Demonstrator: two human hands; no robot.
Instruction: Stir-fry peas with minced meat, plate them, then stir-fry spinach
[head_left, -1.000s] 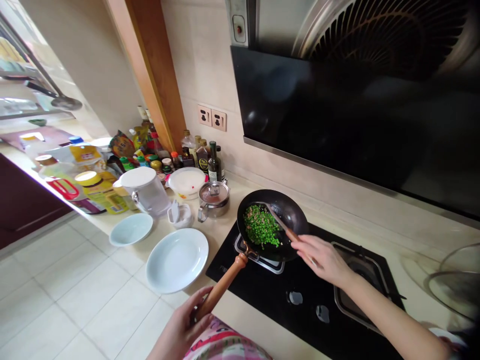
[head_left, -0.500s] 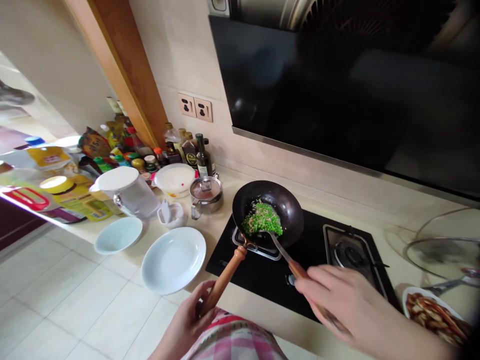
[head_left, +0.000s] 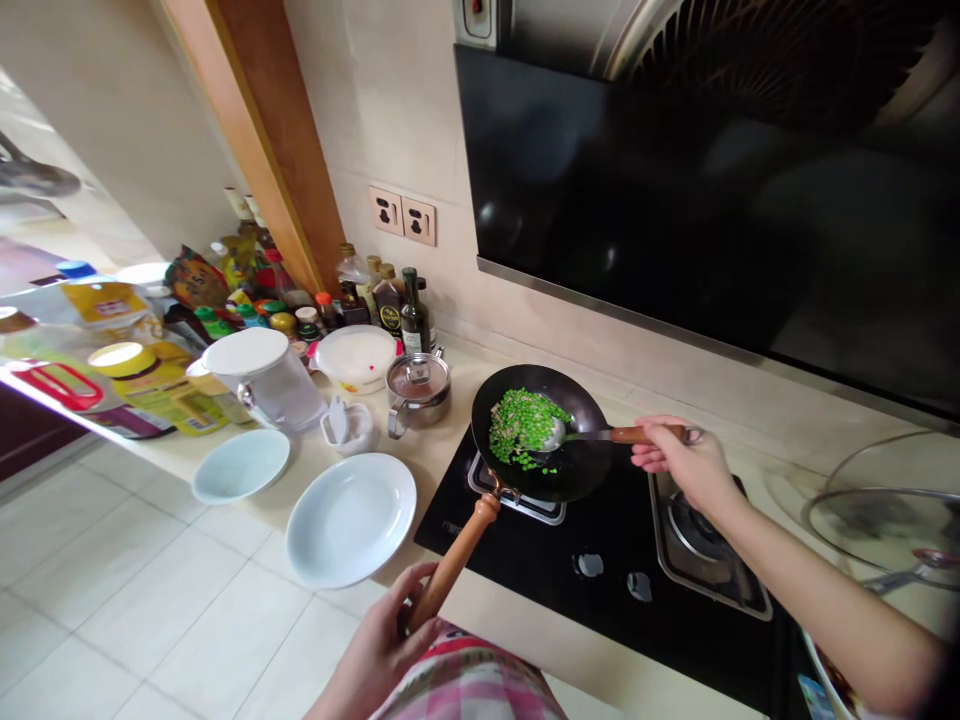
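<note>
Firmly: left hand (head_left: 391, 630) curled round wok handle (head_left: 455, 552) | right hand (head_left: 686, 462) gripping spatula (head_left: 621, 435)

Lettering scarce, none firmly legible. Orange-and-dark packet (head_left: 193, 279), left of frame: mark resembling a "5", uncertain. Yellow pouch (head_left: 103, 303), far left: red logo, unreadable. Dark bottle (head_left: 388, 304), left of centre: yellow emblem on label, script too small. Black hob (head_left: 517, 565), near left corner: pale print, illegible.

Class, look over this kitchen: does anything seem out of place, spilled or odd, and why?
The pale plate and the bowl beside it stand at the counter's front edge, their rims seeming to overhang the floor, which looks precarious. The peas lie inside the wok; I see no spill.
</note>
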